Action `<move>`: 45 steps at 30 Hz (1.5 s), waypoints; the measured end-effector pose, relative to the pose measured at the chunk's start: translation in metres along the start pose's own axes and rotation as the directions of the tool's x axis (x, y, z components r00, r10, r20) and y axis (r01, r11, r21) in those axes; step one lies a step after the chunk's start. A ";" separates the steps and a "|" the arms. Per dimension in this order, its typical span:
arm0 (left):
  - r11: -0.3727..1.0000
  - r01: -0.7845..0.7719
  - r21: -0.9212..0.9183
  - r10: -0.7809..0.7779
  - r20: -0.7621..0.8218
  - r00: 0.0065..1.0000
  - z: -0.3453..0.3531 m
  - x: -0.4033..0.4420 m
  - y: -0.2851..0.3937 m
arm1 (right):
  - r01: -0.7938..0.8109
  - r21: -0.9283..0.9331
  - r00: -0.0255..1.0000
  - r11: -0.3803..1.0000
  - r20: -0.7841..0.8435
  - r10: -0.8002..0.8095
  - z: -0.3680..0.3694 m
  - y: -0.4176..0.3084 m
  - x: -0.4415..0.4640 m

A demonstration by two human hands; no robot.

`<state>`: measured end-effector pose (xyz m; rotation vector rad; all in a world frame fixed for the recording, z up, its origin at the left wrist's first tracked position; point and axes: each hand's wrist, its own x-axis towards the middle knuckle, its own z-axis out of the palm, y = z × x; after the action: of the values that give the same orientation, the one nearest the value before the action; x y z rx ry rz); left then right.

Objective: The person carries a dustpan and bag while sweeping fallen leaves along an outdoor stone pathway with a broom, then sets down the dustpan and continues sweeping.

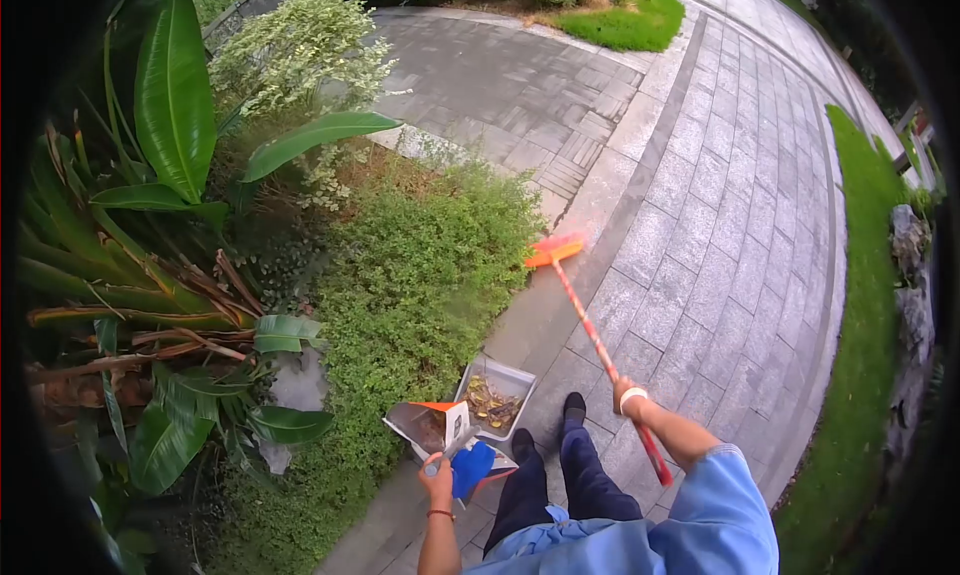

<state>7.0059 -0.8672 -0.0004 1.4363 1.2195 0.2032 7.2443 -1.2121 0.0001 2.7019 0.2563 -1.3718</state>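
Observation:
My right hand (pixel 627 396), a white band at its wrist, is closed around the red-and-white patterned stick of a broom (pixel 590 330). The broom's orange head (pixel 553 252) touches the paving beside the hedge and is slightly blurred. My left hand (pixel 437 480) is wrapped round the end of a grey handle; where its lower part joins is hidden. Just beyond that hand are an orange-and-white box-like piece (pixel 428 422) and a blue cloth or glove (pixel 471 467). A grey dustpan-like tray (pixel 528 383) with dry leaves and twigs stands in front of my feet.
A low green hedge (pixel 410 265) runs along the left, with large-leaved plants (pixel 175 95) behind it. Grey stone paving (pixel 690 235) stretches ahead and right, bordered by a grass strip (pixel 865 275). My dark shoes (pixel 574 408) stand close to the tray.

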 end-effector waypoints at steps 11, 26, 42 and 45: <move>0.999 0.026 0.045 -0.027 0.004 1.000 0.004 0.022 0.010 | -0.032 0.132 0.956 0.991 0.294 -0.008 0.016 0.082 -0.250; 0.995 -0.009 0.102 0.009 -0.002 1.000 -0.060 -0.004 -0.017 | -0.004 0.175 0.999 0.985 0.032 -0.002 0.076 -0.005 -0.120; 0.966 -0.186 0.182 0.133 0.270 0.954 -0.091 0.009 -0.040 | -0.057 0.537 0.995 0.842 0.102 0.002 0.129 0.036 -0.323; 0.945 -0.214 0.247 0.141 0.284 0.948 -0.078 0.000 -0.033 | 0.068 0.526 0.998 0.848 -0.021 -0.067 0.161 0.020 -0.263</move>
<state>6.9324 -0.8259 -0.0040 1.7574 0.9231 -0.0378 6.9682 -1.2855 0.1177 3.1517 -0.0398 -1.6669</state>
